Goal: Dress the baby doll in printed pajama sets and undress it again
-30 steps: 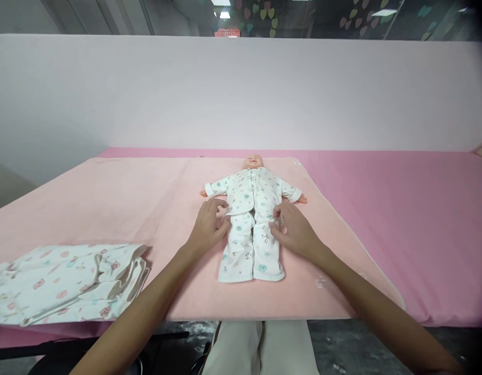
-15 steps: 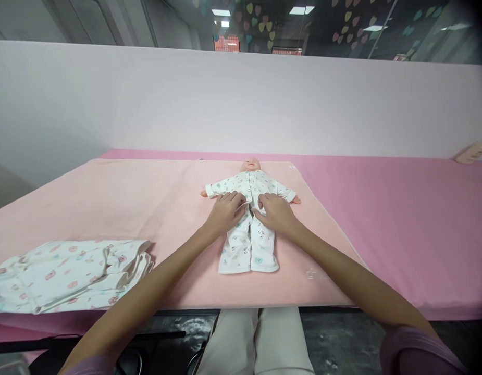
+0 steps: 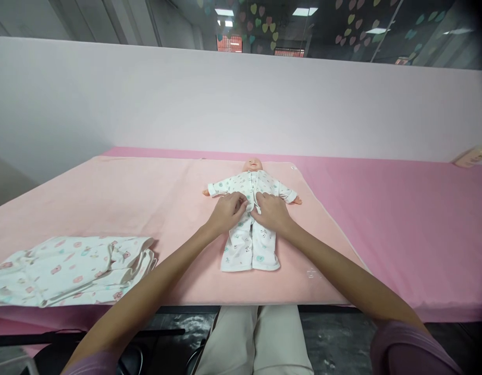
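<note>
A baby doll (image 3: 253,164) lies on its back on a peach-pink mat (image 3: 178,208), its arms spread and its head at the far end. It wears a white, small-print baby romper (image 3: 248,245) that fastens down the front. At the waist, my left hand (image 3: 230,209) pinches the left front edge of the romper between thumb and fingers. Opposite it, my right hand (image 3: 272,210) has curled fingers on the right front edge, thumb toward the middle. A narrow gap in the cloth shows between the two hands. Below them the trouser legs lie flat.
Folded white printed cloth (image 3: 69,268) lies at the near left of the mat. A darker pink sheet (image 3: 412,224) covers the table at right, where a pale bottle (image 3: 472,156) lies against the low white wall (image 3: 241,104). A chair part shows below left.
My hands have come slightly closer together at the romper's waist, and the left fingers have closed more on its edge. The whole view has shifted a little.
</note>
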`<control>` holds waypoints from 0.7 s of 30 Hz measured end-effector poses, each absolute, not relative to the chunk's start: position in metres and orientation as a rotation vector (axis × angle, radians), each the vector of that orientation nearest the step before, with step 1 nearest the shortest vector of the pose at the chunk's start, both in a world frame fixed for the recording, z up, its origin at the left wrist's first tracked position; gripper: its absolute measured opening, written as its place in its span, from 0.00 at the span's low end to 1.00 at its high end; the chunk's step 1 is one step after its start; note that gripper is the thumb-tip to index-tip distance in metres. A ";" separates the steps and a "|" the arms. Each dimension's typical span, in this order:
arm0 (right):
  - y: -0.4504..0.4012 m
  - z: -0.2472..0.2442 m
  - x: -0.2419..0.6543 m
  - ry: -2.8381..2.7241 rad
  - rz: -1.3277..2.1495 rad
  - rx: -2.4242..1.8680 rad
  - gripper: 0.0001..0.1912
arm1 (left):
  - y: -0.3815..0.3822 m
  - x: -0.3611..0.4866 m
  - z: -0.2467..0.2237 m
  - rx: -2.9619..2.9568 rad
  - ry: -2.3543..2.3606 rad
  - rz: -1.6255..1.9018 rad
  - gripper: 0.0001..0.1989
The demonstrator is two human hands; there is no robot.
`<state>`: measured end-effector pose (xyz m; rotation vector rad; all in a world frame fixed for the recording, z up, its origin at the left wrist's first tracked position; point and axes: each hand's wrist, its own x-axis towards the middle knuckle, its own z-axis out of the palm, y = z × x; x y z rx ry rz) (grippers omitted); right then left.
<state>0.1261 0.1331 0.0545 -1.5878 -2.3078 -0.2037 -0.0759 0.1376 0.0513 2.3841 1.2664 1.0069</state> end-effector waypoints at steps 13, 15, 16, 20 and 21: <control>0.135 0.069 0.138 -2.079 0.217 -1.270 0.07 | 0.208 -0.064 0.100 1.912 1.388 0.558 0.15; 0.139 0.069 0.142 -2.188 0.295 -1.200 0.07 | 0.208 -0.064 0.100 1.903 1.372 0.583 0.15; 0.142 0.070 0.144 -2.235 0.343 -1.171 0.07 | 0.208 -0.065 0.098 1.891 1.356 0.597 0.14; 0.166 0.081 0.158 -2.186 0.502 -1.161 0.12 | 0.213 -0.065 0.091 1.831 1.246 0.627 0.13; 0.173 0.084 0.163 -2.153 0.530 -1.168 0.11 | 0.214 -0.065 0.089 1.822 1.217 0.638 0.13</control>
